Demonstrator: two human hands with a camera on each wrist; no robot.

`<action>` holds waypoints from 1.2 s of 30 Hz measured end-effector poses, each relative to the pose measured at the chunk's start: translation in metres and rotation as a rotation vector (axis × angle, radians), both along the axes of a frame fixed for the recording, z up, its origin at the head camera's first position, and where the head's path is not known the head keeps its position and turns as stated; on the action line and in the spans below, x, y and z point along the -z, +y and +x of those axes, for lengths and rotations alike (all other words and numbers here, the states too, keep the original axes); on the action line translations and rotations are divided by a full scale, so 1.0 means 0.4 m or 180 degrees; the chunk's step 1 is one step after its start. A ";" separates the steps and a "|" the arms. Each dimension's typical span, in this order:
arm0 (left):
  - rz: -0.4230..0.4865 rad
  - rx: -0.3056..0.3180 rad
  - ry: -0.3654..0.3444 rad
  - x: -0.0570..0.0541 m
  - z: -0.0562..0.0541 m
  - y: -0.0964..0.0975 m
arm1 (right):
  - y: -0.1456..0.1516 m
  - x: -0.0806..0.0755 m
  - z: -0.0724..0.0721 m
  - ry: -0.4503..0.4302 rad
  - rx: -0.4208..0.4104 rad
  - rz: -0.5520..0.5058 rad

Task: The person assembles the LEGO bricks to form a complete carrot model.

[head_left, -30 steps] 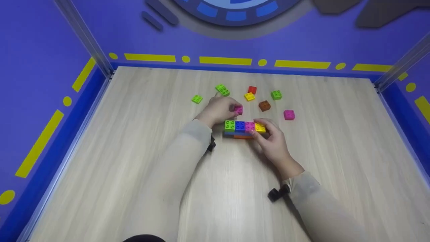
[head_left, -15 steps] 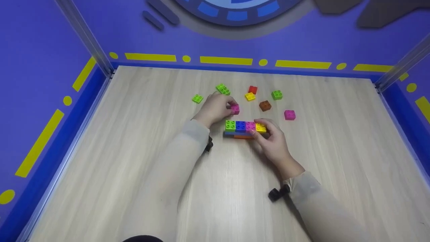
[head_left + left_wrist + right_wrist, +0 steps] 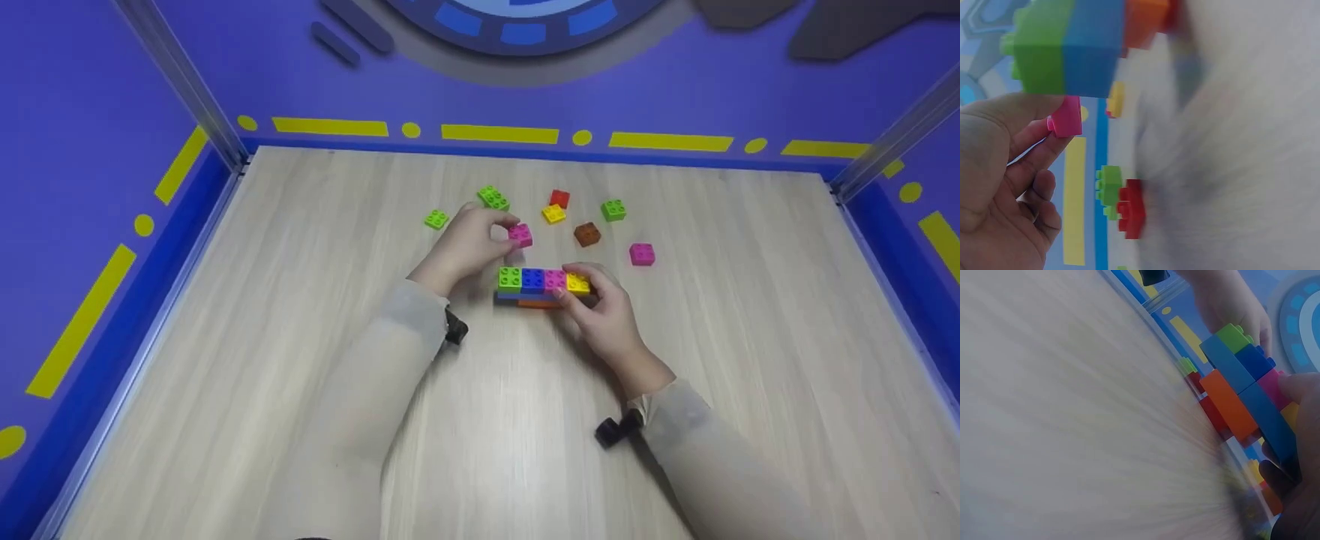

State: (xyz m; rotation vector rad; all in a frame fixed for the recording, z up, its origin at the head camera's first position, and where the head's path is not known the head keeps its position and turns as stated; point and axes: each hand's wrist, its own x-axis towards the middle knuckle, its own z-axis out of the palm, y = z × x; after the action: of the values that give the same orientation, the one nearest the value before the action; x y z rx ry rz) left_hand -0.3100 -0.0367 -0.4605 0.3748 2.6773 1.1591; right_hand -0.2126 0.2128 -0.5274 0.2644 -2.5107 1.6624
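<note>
My left hand (image 3: 469, 244) pinches a pink toy building brick (image 3: 520, 235) between thumb and fingers, just beyond a built block of bricks (image 3: 532, 280). In the left wrist view that pink brick (image 3: 1068, 117) is held clear of the table. Green, blue, pink and yellow bricks make up the block's top row. Below them, the right wrist view shows blue bricks (image 3: 1266, 419), then an orange brick (image 3: 1230, 408) and red at the bottom. My right hand (image 3: 611, 319) grips the block's right end, thumb on the near side, partly covering the yellow brick.
Loose bricks lie beyond the hands: two light green ones (image 3: 493, 197) (image 3: 436, 219), a red (image 3: 560, 198) by a yellow (image 3: 553, 214), a brown (image 3: 587, 234), another green (image 3: 613, 210) and a pink (image 3: 642, 254). Blue panels (image 3: 480, 105) wall the wooden table (image 3: 300, 262).
My left hand has drawn slightly left with the pink brick, which has come up off the table. The right hand and the block have stayed in place.
</note>
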 end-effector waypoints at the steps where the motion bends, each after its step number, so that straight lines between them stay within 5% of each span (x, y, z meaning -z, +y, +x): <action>1: 0.0041 0.0014 0.0031 -0.005 0.003 -0.003 | 0.000 0.000 -0.001 0.0000 0.0001 -0.0006; 15: 0.0706 0.0225 0.0273 -0.043 0.088 -0.040 | 0.001 -0.008 -0.004 -0.0009 0.0029 0.0041; 24: 0.0931 0.0375 0.0298 0.002 0.116 -0.047 | -0.006 0.002 0.003 -0.0047 0.0015 0.0050; 36: 0.0852 0.0679 0.0381 0.034 0.108 -0.039 | -0.004 -0.006 0.000 0.0032 -0.0030 -0.0015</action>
State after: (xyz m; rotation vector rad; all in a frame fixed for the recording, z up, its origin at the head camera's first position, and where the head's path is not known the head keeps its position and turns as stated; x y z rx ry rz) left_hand -0.2668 -0.0523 -0.4739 0.7749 2.5020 1.4693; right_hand -0.2128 0.2111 -0.5249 0.2838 -2.5021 1.6659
